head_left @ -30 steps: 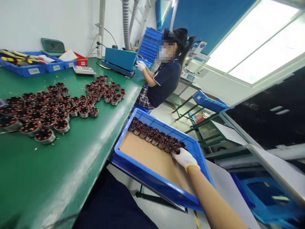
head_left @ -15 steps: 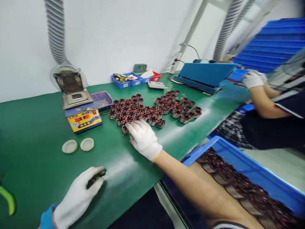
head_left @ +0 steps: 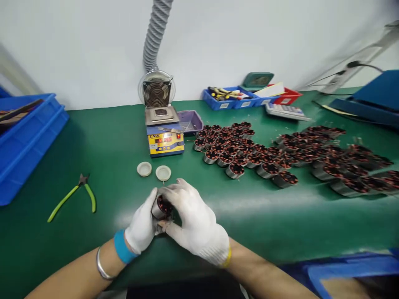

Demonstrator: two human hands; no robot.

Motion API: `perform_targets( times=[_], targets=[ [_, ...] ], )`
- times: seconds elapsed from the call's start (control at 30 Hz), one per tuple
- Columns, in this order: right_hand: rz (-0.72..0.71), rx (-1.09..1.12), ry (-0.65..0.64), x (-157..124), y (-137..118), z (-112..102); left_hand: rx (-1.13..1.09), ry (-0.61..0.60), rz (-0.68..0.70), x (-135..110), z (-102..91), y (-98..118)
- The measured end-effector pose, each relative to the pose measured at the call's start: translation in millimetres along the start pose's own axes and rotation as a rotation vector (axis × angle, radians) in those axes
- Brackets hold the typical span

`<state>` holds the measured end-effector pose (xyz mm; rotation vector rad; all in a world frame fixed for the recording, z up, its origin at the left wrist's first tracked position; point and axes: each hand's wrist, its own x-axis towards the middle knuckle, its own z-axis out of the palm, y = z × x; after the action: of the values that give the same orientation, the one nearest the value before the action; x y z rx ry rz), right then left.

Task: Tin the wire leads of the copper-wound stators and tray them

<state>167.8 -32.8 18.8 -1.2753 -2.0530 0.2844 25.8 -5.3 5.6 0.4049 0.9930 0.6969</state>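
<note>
2 white-gloved hands meet at the lower centre of the frame around 1 copper-wound core (head_left: 159,210): the left hand (head_left: 140,228) is clamped on its metal side, and the right hand (head_left: 198,222) curls over its wound face, though whether those fingers grip it I cannot tell. Just above sit 2 pale dishes (head_left: 144,169). At upper centre, a yellow-fronted device (head_left: 166,148) carries dark lettering and red lit digits, too blurred to read surely. White labels (head_left: 246,104) on the blue bins (head_left: 212,101) and red bin (head_left: 294,96) are illegible. Loose cores (head_left: 235,170) crowd the right; green-handled cutters (head_left: 82,180) lie left.
</note>
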Motion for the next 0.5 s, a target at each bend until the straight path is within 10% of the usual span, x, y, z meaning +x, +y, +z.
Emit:
perform_targets(
  times=[0.23,0.5],
  targets=[
    [0.642,0.397,-0.122,-12,-11,15,0.061,0.257,0.207,-1,-8.9,-1],
    [0.526,0.622,0.075,-15,-8,4,0.186,0.279,0.388,0,-13.0,-3]
  ],
)
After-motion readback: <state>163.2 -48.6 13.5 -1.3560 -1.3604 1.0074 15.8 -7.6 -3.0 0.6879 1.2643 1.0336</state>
